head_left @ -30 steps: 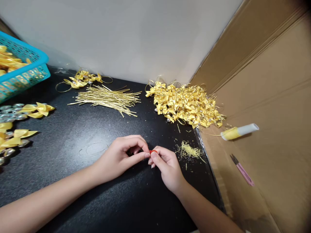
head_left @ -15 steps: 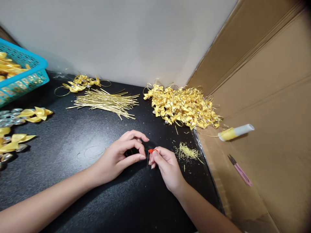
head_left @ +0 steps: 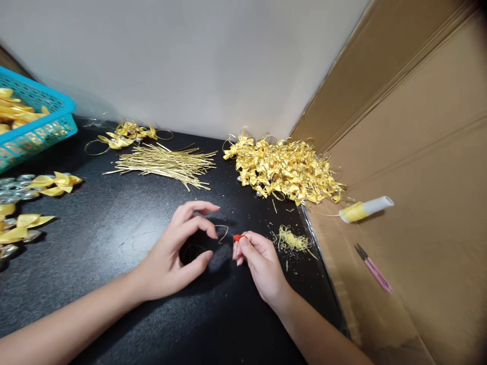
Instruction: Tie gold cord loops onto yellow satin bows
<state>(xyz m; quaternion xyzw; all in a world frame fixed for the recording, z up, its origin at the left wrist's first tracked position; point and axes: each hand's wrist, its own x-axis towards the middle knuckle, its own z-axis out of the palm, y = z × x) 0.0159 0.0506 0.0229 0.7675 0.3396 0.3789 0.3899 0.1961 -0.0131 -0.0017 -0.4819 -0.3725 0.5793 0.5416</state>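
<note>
My left hand (head_left: 175, 253) is open over the black table, its thumb and fingers spread apart and curved. A thin thread (head_left: 223, 233) loops just off its fingertips, in the gap between my two hands. My right hand (head_left: 261, 258) is closed, thumb pressed against the fingers, on a small red piece (head_left: 238, 237) whose kind I cannot make out. Most of that red piece is hidden by the thumb and fingers. Faint loops of thread (head_left: 133, 246) lie on the table left of my left hand.
Behind my hands lie gold twist ties (head_left: 163, 165) and a heap of yellow ribbon bows (head_left: 285, 170). Thread scraps (head_left: 292, 239) lie at right. Pink thread snips (head_left: 375, 268) and a yellow-wound tube (head_left: 365, 209) rest on cardboard. A blue basket (head_left: 57, 104) stands at left.
My left hand has moved left, away from my right hand, and its thumb and fingers have spread apart. The right hand stays closed on the red piece.
</note>
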